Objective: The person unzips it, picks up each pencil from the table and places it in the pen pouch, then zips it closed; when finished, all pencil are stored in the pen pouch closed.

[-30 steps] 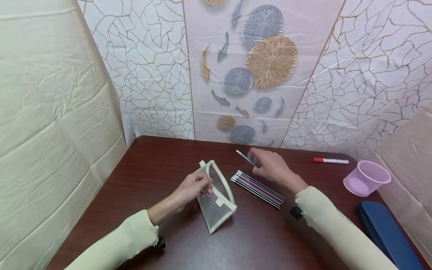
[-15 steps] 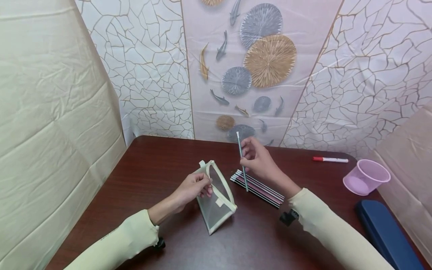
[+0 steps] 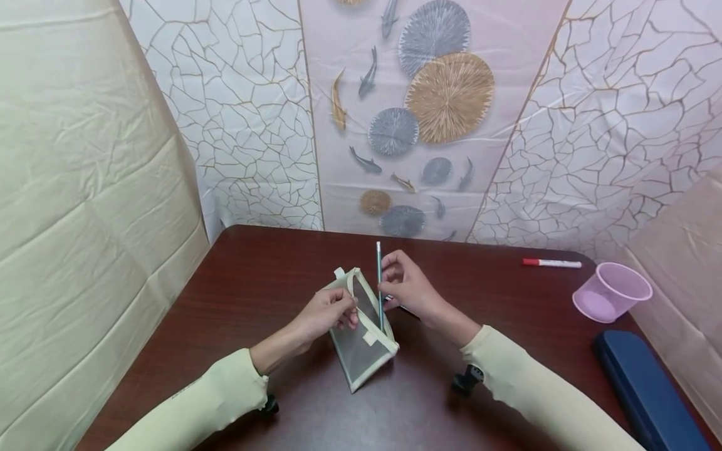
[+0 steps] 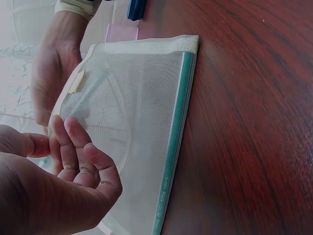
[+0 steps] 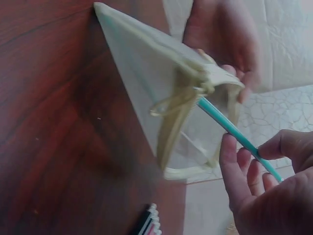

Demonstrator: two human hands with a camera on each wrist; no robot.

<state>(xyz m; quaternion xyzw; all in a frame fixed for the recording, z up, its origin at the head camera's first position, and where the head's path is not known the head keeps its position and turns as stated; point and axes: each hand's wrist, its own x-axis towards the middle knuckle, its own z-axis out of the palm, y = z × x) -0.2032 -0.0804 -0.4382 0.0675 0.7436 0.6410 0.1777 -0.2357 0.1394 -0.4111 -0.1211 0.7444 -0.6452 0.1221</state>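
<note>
Likely to keep it open, the left hand [image 3: 331, 307] pinches the pouch [image 3: 360, 360]. The right hand [image 3: 408, 285] pinches a near-upright pencil [image 3: 379, 266].

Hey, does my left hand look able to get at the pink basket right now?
Probably not: the left hand grips the edge of the mesh pouch, and the right hand, holding a teal pencil, seems to block the direct way to the pink basket.

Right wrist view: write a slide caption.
Right hand pinches a teal pencil at the open mouth of a mesh pouch gripped by the left hand.
</note>
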